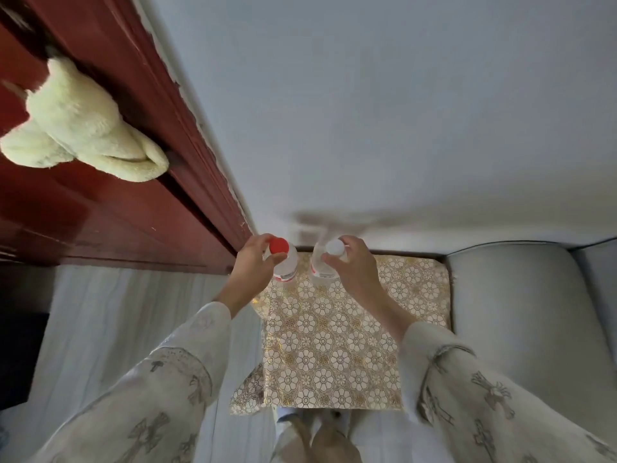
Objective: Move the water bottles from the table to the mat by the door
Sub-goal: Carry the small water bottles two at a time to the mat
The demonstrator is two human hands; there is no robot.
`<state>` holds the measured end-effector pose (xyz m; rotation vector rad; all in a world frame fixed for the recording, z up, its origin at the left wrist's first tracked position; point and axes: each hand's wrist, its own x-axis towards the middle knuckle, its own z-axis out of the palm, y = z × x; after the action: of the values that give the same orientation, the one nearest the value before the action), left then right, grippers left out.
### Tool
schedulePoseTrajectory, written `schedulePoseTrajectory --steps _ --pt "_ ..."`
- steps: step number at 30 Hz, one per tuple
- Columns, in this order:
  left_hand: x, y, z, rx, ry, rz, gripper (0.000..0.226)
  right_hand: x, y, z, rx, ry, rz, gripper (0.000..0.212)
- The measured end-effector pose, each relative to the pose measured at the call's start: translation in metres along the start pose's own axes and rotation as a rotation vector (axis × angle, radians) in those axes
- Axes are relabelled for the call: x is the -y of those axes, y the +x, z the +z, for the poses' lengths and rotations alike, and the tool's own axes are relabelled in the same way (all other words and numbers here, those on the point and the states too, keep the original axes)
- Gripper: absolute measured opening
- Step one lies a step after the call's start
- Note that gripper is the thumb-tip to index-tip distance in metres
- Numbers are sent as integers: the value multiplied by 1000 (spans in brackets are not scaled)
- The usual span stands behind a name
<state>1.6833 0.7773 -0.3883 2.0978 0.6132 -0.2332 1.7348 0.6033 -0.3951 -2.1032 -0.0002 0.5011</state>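
Note:
Two clear water bottles stand upright at the far end of a small table (334, 345) covered with a gold floral cloth. The left bottle (286, 266) has a red cap, and my left hand (252, 266) is closed around its neck. The right bottle (321, 267) has a white cap, and my right hand (352, 266) grips it near the top. Both bottle bases are near or on the cloth; I cannot tell whether they are lifted. No mat is in view.
A dark red wooden door (110, 202) runs along the left, with a cream towel (76, 125) hanging on it. A grey sofa (521, 312) sits to the right of the table. A pale wall (367, 111) is behind. The floor is light and streaked.

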Motion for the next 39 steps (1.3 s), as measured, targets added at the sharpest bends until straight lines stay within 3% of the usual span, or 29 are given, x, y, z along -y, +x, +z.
schedulePoseTrajectory --steps 12,17,24,28,33,39 --pt "-5 43 10 -16 -68 37 29 10 37 26 -55 71 -14 39" --pt "-1 40 11 -48 -107 32 31 12 36 24 -3 93 -2 53" --pt "-13 19 -11 74 -214 -47 68 31 13 5 162 53 101 69" --pt "-23 -17 -25 34 -257 -109 68 45 -18 -12 211 33 87 59" --pt "-30 -92 -40 -79 -306 -150 52 68 -71 -27 291 84 76 56" --pt "-38 -210 -60 -303 -398 -177 40 107 -153 -33 537 2 -117 40"
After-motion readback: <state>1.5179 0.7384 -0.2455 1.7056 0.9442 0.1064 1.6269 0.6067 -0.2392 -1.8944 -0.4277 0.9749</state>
